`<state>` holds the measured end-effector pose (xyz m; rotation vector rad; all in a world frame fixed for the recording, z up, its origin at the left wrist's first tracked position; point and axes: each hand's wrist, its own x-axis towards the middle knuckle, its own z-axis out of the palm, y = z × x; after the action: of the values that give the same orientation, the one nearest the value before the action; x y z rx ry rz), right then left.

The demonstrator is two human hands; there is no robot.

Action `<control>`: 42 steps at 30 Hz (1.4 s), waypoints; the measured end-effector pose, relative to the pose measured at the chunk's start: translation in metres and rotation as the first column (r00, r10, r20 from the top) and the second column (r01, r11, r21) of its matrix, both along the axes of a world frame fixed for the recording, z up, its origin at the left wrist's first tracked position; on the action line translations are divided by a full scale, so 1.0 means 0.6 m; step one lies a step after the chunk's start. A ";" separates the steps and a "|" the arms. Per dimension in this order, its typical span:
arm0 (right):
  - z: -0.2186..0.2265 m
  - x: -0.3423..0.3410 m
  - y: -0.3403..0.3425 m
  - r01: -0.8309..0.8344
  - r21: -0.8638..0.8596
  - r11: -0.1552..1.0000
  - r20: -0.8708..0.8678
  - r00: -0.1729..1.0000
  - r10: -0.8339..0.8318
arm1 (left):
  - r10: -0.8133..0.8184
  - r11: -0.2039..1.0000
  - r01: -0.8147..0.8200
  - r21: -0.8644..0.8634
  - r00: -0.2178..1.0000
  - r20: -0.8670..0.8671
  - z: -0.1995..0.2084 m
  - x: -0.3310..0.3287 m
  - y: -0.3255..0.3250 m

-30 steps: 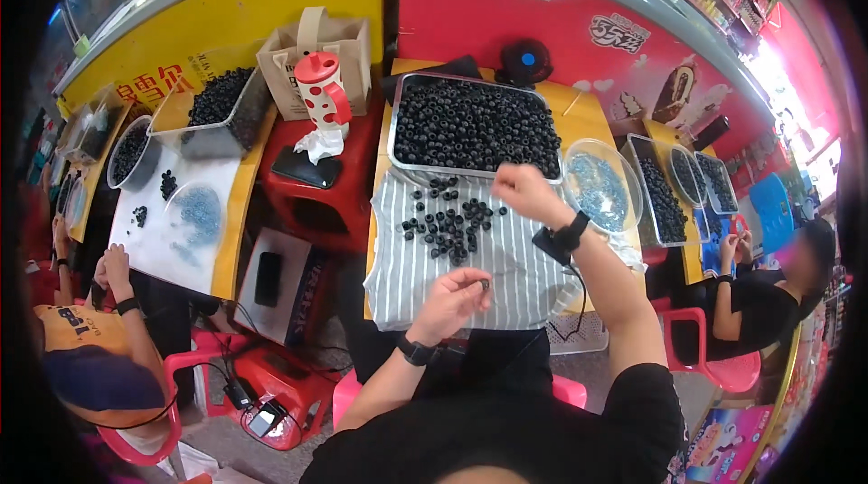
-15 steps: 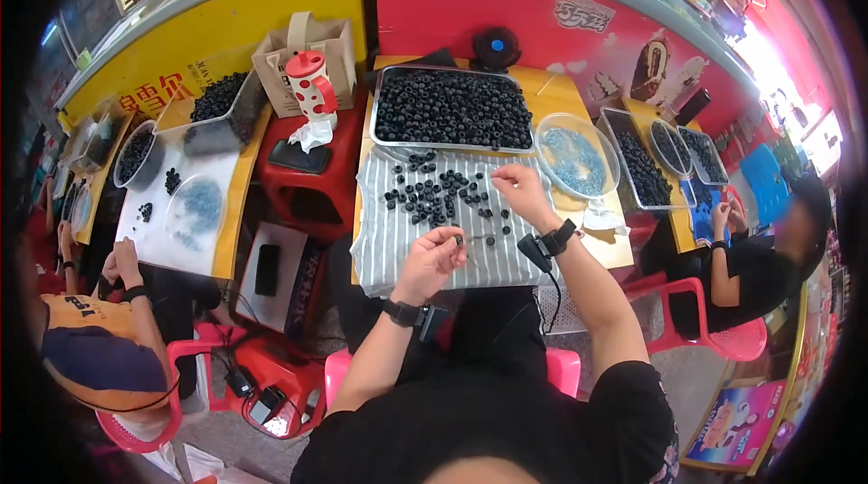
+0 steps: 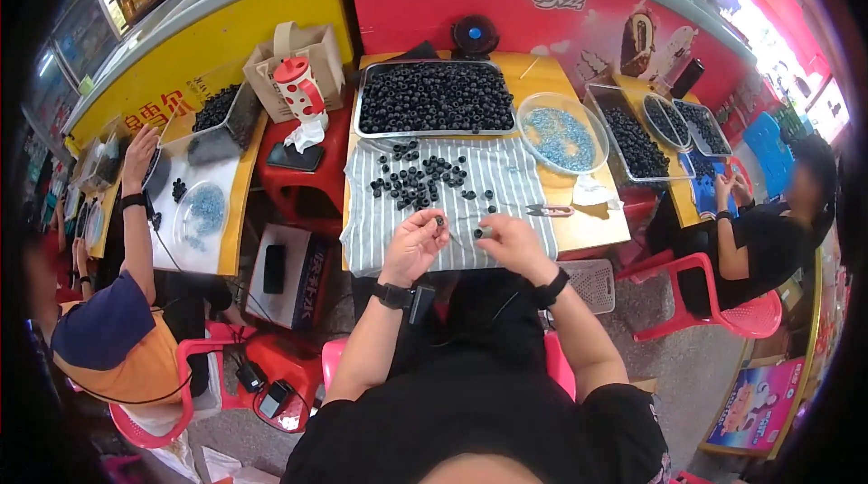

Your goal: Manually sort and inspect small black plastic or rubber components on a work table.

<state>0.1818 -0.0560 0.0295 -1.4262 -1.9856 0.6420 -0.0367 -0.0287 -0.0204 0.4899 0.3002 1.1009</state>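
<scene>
My left hand (image 3: 414, 247) is closed in a pinch on a small black ring-shaped piece (image 3: 440, 221), above the front part of a striped cloth (image 3: 371, 244). Close by on the right, my right hand (image 3: 514, 247) pinches another black piece (image 3: 479, 233) between thumb and fingers. The two hands are apart, fingertips facing each other. Beyond them a loose spread of black round pieces (image 3: 425, 178) with holes lies on the cloth. A clear-walled tray (image 3: 362, 127) heaped with the same pieces stands behind. To its right is a round clear bowl (image 3: 604, 154) of small pale-blue pieces.
A small pointed tool (image 3: 550, 210) lies right of my hands, near a crumpled tissue (image 3: 592, 193). A red stool (image 3: 316, 190) on the left bears a spotted cup (image 3: 298, 91) and a phone (image 3: 294, 157). Co-workers sit at tables on both sides; a black fan (image 3: 475, 35) stands behind.
My right hand has come back toward me, from beside the bowl to the cloth's front edge, and a black piece shows in its fingers. The left co-worker has raised an arm toward a tub.
</scene>
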 end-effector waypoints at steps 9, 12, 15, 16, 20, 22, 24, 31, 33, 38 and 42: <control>0.000 -0.013 0.046 -0.030 0.008 1.000 0.137 0.990 0.029 | -0.024 1.000 0.023 -0.020 0.999 -0.042 -0.003 -0.003 -0.002; 0.004 -0.006 0.065 0.046 0.044 0.998 0.143 0.988 -0.052 | -0.051 0.999 0.051 -0.001 0.998 -0.037 0.007 -0.001 -0.002; 0.004 0.001 0.087 0.146 0.082 0.986 0.099 0.983 -0.154 | -0.076 0.997 0.076 -0.003 0.997 -0.034 0.002 -0.005 0.000; 0.008 0.002 0.093 0.160 0.052 0.986 0.105 0.981 -0.165 | -0.078 0.997 0.077 -0.011 0.996 -0.034 0.001 -0.007 -0.001; 0.007 -0.003 0.121 0.188 0.057 0.981 -0.067 0.981 -0.184 | -0.104 0.994 0.103 -0.029 0.994 -0.039 0.005 -0.006 -0.002; 0.008 -0.011 0.131 0.189 0.057 0.980 -0.215 0.961 -0.172 | -0.109 0.994 0.107 -0.034 0.993 -0.038 0.009 -0.006 0.003; 0.012 -0.013 0.129 0.172 0.110 0.979 -0.147 0.977 -0.155 | -0.091 0.995 0.090 -0.052 0.996 -0.018 0.009 -0.005 0.000; -0.001 -0.010 0.085 0.100 0.113 0.989 0.082 0.991 -0.109 | -0.112 0.994 0.112 0.003 0.993 -0.025 0.006 -0.006 -0.003; -0.001 -0.023 0.078 0.094 0.137 0.986 0.137 0.984 -0.113 | -0.118 0.993 0.119 0.001 0.991 -0.064 0.010 -0.007 -0.005; -0.003 -0.034 0.072 0.056 0.165 0.985 0.264 0.959 -0.099 | -0.089 0.996 0.089 -0.006 0.994 -0.067 0.013 -0.007 -0.008; -0.006 -0.028 0.060 0.065 0.131 0.989 0.208 0.974 -0.092 | -0.091 0.996 0.092 0.013 0.993 -0.077 0.010 -0.007 -0.011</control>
<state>0.1647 -0.0200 0.0259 -1.5431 -2.0796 0.3364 -0.0411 -0.0352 -0.0141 0.5564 0.3325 0.9979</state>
